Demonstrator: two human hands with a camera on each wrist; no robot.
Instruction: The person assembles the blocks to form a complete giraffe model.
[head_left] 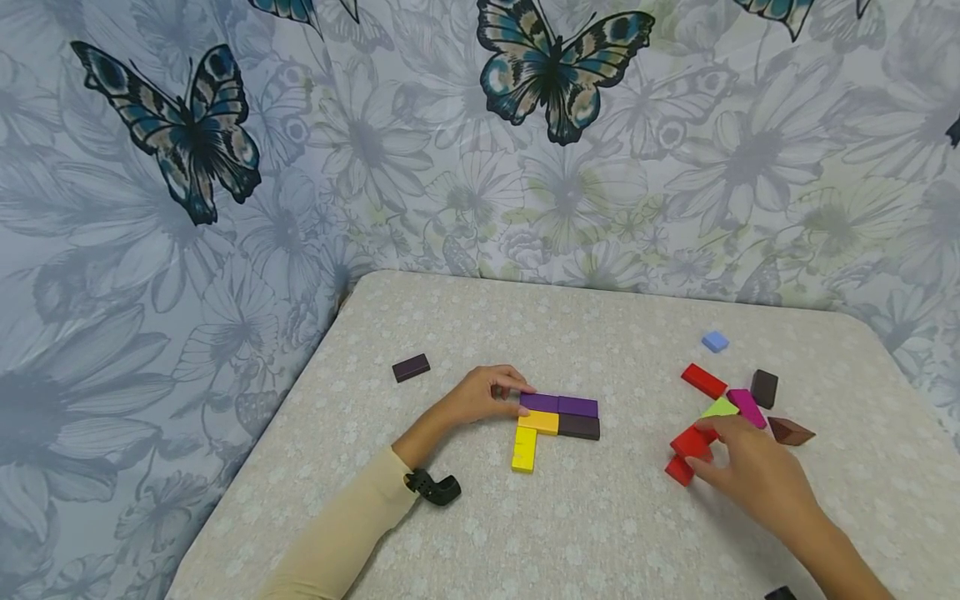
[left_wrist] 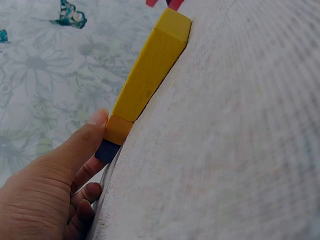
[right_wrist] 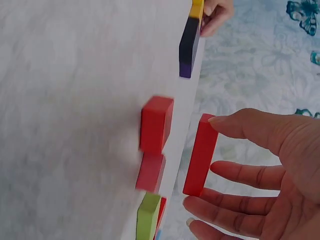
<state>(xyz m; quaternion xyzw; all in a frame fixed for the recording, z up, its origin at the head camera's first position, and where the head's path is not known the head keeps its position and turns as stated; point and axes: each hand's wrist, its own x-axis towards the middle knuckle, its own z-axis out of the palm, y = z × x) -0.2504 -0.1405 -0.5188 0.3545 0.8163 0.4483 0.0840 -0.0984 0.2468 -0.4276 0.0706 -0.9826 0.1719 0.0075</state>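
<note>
My right hand (head_left: pixel 757 471) pinches a red block (right_wrist: pixel 201 155) between thumb and fingers, raised off the table in the right wrist view. Beneath and beside it lie another red block (head_left: pixel 679 471) and a lime green block (head_left: pixel 720 407). My left hand (head_left: pixel 486 394) rests at the left end of a flat group of blocks. Its thumb touches the orange block (left_wrist: pixel 119 130), while the index finger curls behind the purple block (head_left: pixel 538 402). A second purple block (head_left: pixel 578 407), a black block (head_left: pixel 579 427) and a yellow block (head_left: pixel 524 450) adjoin them.
A dark block (head_left: pixel 411 367) lies alone at left. Around the right hand are a red block (head_left: pixel 703 381), magenta block (head_left: pixel 747 407), black block (head_left: pixel 764 389), brown block (head_left: pixel 790 431) and blue block (head_left: pixel 715 341). The patterned tablecloth (head_left: pixel 600 525) reaches the papered wall.
</note>
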